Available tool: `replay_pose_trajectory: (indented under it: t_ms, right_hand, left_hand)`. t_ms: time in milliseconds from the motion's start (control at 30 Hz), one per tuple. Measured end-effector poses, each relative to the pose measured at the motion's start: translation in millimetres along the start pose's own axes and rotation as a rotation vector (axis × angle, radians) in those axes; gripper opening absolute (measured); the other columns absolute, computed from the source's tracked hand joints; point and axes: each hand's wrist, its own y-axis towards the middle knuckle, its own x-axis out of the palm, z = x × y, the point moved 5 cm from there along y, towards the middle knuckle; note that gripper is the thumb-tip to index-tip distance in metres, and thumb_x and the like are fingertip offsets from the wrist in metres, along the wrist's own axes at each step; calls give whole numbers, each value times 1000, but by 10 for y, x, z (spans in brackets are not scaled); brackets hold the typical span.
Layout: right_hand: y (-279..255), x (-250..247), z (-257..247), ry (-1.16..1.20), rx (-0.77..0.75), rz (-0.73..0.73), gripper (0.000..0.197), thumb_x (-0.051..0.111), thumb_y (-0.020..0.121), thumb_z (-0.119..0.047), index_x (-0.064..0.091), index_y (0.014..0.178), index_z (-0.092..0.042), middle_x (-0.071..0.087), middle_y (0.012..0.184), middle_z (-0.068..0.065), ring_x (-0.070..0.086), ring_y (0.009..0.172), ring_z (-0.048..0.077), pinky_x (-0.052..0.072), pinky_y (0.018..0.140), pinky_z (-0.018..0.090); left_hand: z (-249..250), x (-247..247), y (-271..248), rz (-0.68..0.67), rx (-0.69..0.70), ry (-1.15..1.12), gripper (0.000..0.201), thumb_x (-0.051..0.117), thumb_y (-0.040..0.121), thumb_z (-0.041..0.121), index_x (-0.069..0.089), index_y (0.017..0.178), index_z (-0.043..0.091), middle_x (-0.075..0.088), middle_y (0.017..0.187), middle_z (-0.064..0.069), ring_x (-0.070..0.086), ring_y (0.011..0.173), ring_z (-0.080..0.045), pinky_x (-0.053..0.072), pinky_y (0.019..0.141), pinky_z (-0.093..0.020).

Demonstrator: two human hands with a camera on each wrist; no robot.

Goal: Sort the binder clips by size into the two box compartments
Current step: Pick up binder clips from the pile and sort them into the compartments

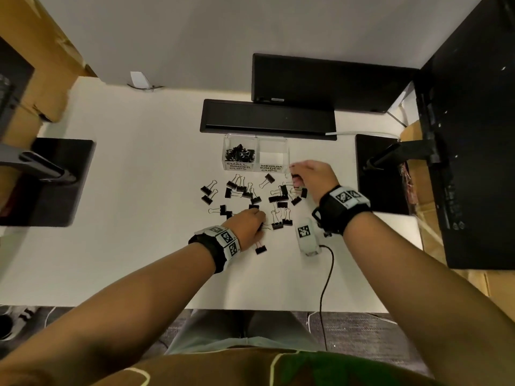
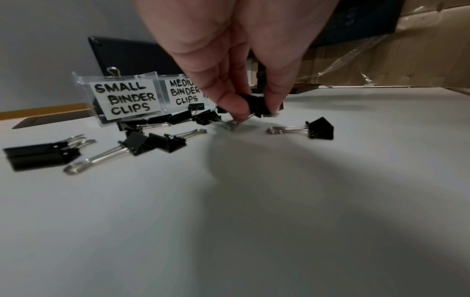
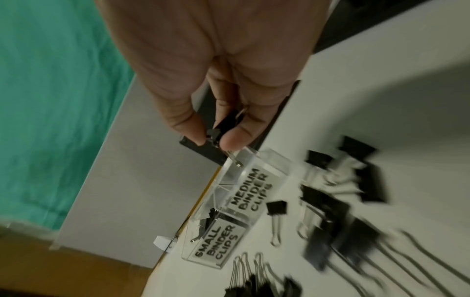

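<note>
A clear two-compartment box (image 1: 286,154) stands on the white table. Its left half, labelled SMALL BINDER CLIPS (image 1: 239,166), holds several black clips (image 1: 240,154); its right half, labelled MEDIUM BINDER CLIPS (image 1: 271,168), looks empty. Several black binder clips (image 1: 246,193) lie scattered in front of it. My left hand (image 1: 250,222) is down among them and pinches one black clip (image 2: 257,107) at the table surface. My right hand (image 1: 306,174) hovers just right of the box, pinching a black clip (image 3: 223,125) between thumb and fingers above the medium compartment's corner (image 3: 250,155).
A white tagged device (image 1: 306,236) with a black cable lies near my right wrist. Black bars (image 1: 267,118) stand behind the box. Black stands (image 1: 381,174) sit at both table sides. Cardboard lies at the far left and right.
</note>
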Motion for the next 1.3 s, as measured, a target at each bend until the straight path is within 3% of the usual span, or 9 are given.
replay_pose_trajectory:
  t_ms: [133,267,367,467,667,867,1100,1200,1300]
  right_hand:
    - [302,228,-481,-265,-164,-16,16,59,85,-16,72,90,-7,69,82,1,66,71,15,57,75,32]
    - [529,465,-589,-597,-240,-18,22,57,84,-12,70,92,4,70,102,18,65,95,32,56,81,37]
    - [568,513,-554,-624,-247,-40,25,58,86,-11,69,108,-6,66,116,10,61,105,23,46,82,23]
    - [572,436,-522,-576,-260,-26,28,57,86,-11,67,113,-13,63,121,6,59,109,20,42,84,22]
    - [536,-41,-192,-438,-163,145,21,52,84,-5,68,96,-13,65,110,6,59,97,18,42,81,23]
    - [345,-89,439,-696,-69,-63,30,65,79,-9,60,109,-9,54,115,10,53,107,23,41,86,24]
    - [238,-47,547,-607,-145,-30,25,63,78,2,60,102,-8,54,98,3,53,90,17,40,76,22]
    - [219,-80,603,-554,-99,-24,25,61,78,3,59,98,-11,50,88,-1,50,82,16,39,73,24]
    - [205,-135,619,-488,-88,9,23,59,78,2,61,95,-13,50,82,-3,54,82,17,44,73,26]
  left_hand:
    - [-112,-154,11,102,-107,-170,29,56,91,23,55,114,7,59,115,-12,59,99,-26,49,85,-32]
    - [-216,-446,124,218,-196,-276,30,58,91,26,58,114,8,61,112,-11,60,95,-23,48,83,-29]
    - [-227,-710,254,273,-189,-275,30,57,92,26,58,117,8,62,112,-10,61,97,-23,48,85,-29]
    - [-179,-950,422,320,-150,-277,31,57,92,25,58,118,7,63,110,-11,61,95,-23,51,87,-32]
    - [-61,-1255,868,372,-121,-219,29,58,90,27,60,113,9,62,111,-10,61,99,-23,52,89,-35]
    - [-15,-1248,1221,277,-124,-50,32,54,92,22,56,119,5,55,122,-16,56,108,-29,48,94,-36]
    - [-28,-1048,1185,226,-92,28,40,53,91,22,48,130,12,51,129,-11,46,122,-27,46,99,-40]
    - [91,-988,1020,355,-21,19,33,59,88,19,55,120,12,52,121,-9,49,112,-25,49,93,-36]
    - [197,-735,859,324,47,-8,19,59,87,16,59,105,10,55,111,-8,54,101,-24,53,87,-38]
